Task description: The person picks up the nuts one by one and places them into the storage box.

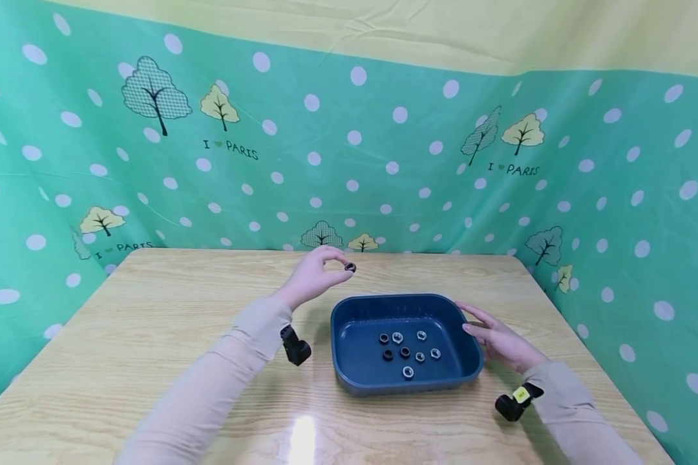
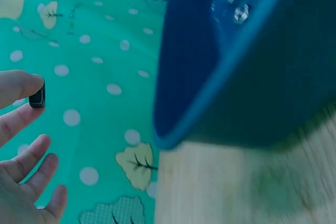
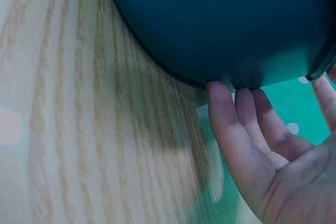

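Raised beyond the far left corner of a dark blue plastic tub (image 1: pixel 407 389), my left hand (image 1: pixel 318 276) pinches a black hex nut (image 1: pixel 350 267) between thumb and index finger. The left wrist view shows that nut (image 2: pixel 37 96) edge-on, the other fingers loosely spread. At the tub's right side, my right hand (image 1: pixel 503 339) holds the rim with its thumb and index finger. Several fingertips (image 3: pixel 220 98) touch the outer wall in the right wrist view. On the tub's floor lie several silver nuts (image 1: pixel 408 372) and 3 black nuts (image 1: pixel 388 354).
The tub stands on a light wooden table (image 1: pixel 169 336). A green polka-dot cloth (image 1: pixel 337 148) hangs behind the table and along its sides. Small black cameras are strapped to both wrists, the left camera (image 1: pixel 295 347) beside the tub's left wall.
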{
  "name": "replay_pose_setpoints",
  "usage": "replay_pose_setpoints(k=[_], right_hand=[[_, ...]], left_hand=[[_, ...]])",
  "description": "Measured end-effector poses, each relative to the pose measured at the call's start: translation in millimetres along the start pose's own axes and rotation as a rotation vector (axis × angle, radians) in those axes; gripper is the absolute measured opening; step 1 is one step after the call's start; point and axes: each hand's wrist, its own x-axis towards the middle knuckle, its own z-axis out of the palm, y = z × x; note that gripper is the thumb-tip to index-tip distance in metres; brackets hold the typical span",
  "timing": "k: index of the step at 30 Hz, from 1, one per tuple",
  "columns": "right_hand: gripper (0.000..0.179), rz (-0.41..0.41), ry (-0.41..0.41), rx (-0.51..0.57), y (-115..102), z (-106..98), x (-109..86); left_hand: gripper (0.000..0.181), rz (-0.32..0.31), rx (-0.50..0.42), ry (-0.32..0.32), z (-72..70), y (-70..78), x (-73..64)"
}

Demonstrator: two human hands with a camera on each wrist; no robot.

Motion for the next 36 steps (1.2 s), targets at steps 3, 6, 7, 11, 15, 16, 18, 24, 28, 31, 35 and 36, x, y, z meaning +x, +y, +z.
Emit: replay_pose_setpoints(k=[3,6,7,11,15,16,18,24,28,31,35,36], right_hand=[[0.069,0.003,0.0,-0.003,-0.5,-0.1,0.5],[0.069,0.015,0.011,-0.004,-0.2,-0.1,1.2],[0.07,0.018,0.013,-0.003,0.3,-0.7,1.5],[0.069,0.014,0.013,0.003,1.3,-1.5,1.5],[0.07,0.003,0.002,0.014,1.5,-0.7,1.0],[0.07,0.005,0.004,0.019,1.3,-0.3,0.9],[0.07,0.004,0.0,0.023,1.1,0.0,0.7],[0.069,-0.001,0.003,0.019,0.6,-0.7,0.4],[0.069,0.001,0.004,0.017,0.5,-0.5,0.4],[0.069,-0.001,-0.003,0.021,0.4,-0.1,-0.1],[0.069,-0.004,-0.009,0.024,-0.2,0.4,-0.9],[0.069,-0.004,-0.008,0.024,-0.4,0.6,-1.0]], left_hand=[[0.017,0.018,-0.017,-0.005,3.9,8.9,3.4],[0.015,0.031,-0.026,-0.014,9.6,17.1,7.0],[0.015,0.038,-0.028,-0.018,11.9,20.1,8.4],[0.016,0.062,-0.042,-0.029,21.8,31.9,13.6],[0.018,0.067,-0.046,-0.045,33.0,39.2,18.5],[0.018,0.069,-0.042,-0.048,36.1,39.9,20.0],[0.018,0.084,-0.038,-0.058,41.4,41.5,22.2],[0.018,0.116,-0.044,-0.066,53.6,42.6,29.1],[0.018,0.1,-0.05,-0.078,60.9,37.8,30.4],[0.017,0.108,-0.039,-0.092,67.0,33.0,29.8],[0.017,0.134,-0.025,-0.098,75.0,28.9,29.4],[0.017,0.136,-0.021,-0.097,76.5,28.7,28.9]])
